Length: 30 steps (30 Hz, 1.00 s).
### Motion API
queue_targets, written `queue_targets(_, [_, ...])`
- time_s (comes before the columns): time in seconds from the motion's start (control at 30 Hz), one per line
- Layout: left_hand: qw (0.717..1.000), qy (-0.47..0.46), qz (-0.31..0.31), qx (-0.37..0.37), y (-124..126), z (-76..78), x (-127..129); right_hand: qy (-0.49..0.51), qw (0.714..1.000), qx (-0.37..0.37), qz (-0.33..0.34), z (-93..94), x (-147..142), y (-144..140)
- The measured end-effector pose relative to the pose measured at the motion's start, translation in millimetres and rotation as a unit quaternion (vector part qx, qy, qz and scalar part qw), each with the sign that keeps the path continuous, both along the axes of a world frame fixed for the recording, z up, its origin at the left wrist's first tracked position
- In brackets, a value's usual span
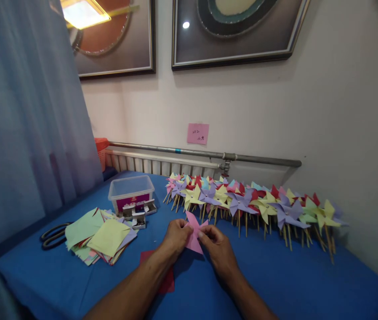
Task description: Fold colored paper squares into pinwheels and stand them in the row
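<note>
A pink paper pinwheel with pointed folded blades is held up over the table between both hands. My left hand pinches its left side, fingers closed on the paper. From the right, my right hand grips it near the centre with thumb and fingers. Whether a pin sits in the centre is hidden by the fingers. Under my left forearm lies a red paper square, partly covered. To the left is a loose pile of coloured paper squares, with a light yellow one on top.
Finished pinwheels on sticks lie in a long row at the back right. Small open boxes stand before a clear plastic tub. Black-handled scissors lie partly under the paper pile. A blue curtain hangs at left; a pipe runs along the wall.
</note>
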<state>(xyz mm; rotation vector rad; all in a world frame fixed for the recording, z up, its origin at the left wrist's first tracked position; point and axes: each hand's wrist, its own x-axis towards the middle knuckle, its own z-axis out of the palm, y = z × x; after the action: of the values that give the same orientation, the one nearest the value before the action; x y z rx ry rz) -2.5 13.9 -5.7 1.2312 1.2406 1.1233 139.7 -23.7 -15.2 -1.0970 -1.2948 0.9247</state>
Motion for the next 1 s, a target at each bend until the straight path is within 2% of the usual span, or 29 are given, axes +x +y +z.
queue_targets(0.3, [0.999, -0.030, -0.009, -0.021, -4, 1.3, 6, -0.005, 0.997, 0.016, -0.069, -4.5, -8, 1])
queue_targets(0.53, [0.999, -0.024, -0.007, -0.027, -4, -0.6, 9, -0.020, 0.996, 0.007, -0.084, -5.9, -9, 1])
queue_targets(0.73, [0.999, -0.040, -0.001, -0.033, -5, -0.9, 11, -0.013, 0.992, 0.001, -0.124, -4.2, -12, 2])
queue_targets(1.0, [0.995, -0.079, -0.012, -0.053, -4, -5.6, 13, 0.034, 0.992, -0.040, -0.116, -10.2, -13, 3])
